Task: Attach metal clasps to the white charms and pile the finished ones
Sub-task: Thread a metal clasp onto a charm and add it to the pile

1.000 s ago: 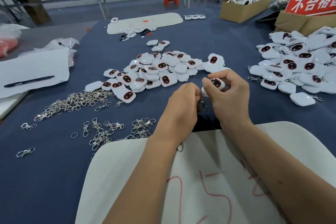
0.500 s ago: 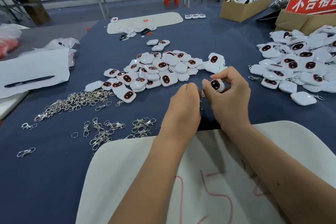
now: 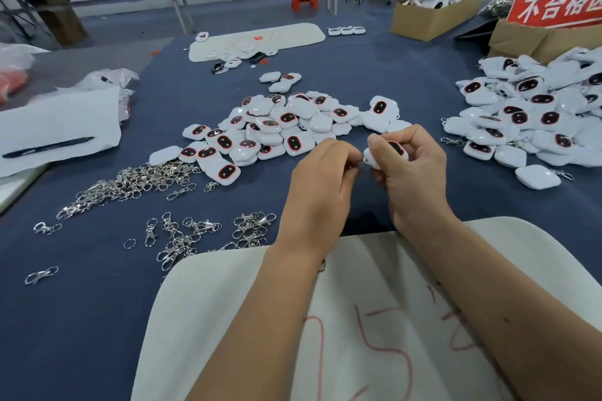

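My right hand (image 3: 412,172) grips a white charm (image 3: 387,153) with a black, red-rimmed oval, held above the blue cloth. My left hand (image 3: 321,182) is curled against the charm's left edge and pinches a small metal clasp that is mostly hidden behind its fingers. A heap of loose white charms (image 3: 280,127) lies just beyond my hands. A pile of charms with clasps (image 3: 534,114) sits at the right. Loose metal clasps (image 3: 130,182) spread over the cloth at the left, with more clasps (image 3: 202,234) nearer me.
A white board (image 3: 391,319) with red marks lies under my forearms. White paper with a black pen (image 3: 49,146) is at the left edge. Cardboard boxes (image 3: 433,16) and a red sign (image 3: 557,3) stand at the back right. A second white board (image 3: 260,39) lies far back.
Both hands have risen slightly and the charm has turned in my right hand. My left hand stays pressed to the charm's edge.
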Motion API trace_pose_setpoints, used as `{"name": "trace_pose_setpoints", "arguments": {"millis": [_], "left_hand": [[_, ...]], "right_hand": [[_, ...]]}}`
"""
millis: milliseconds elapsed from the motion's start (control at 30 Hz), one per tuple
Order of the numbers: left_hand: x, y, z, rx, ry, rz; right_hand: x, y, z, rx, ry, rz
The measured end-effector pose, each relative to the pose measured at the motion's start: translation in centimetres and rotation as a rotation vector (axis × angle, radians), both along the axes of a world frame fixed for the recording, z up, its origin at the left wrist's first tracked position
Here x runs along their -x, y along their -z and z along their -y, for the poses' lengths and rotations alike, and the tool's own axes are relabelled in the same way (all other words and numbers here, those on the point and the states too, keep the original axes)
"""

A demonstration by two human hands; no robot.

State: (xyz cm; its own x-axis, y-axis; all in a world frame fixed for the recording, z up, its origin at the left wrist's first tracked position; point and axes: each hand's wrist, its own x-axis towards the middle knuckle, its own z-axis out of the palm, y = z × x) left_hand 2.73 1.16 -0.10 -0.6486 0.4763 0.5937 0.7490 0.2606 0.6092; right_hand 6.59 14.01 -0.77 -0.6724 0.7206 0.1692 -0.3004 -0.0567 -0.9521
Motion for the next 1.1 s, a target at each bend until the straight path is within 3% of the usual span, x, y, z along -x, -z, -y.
{"name": "trace_pose_setpoints", "arguments": {"millis": [233,667,967,1100], "left_hand": [[0.4,0.2,0.2,0.035,-0.051,-0.003],[1.9,0.0,1.5,0.148,-0.097,0.287],[0.8,-0.2,0.5,-0.18,-0.043,0.49],[1.1,-0.2,0.5,-0.356,-0.071,0.587]], "right_hand": [[0.1,0.3,0.1,-0.113,0.001,-0.006],[-0.2,0.3,0.6,-0.416,-0.268,-0.069],[0.2,0.3,0.0,-0.019,-0.264,-0.112],[0.2,0.4,-0.2,0.053,-0.277,-0.083]]}}
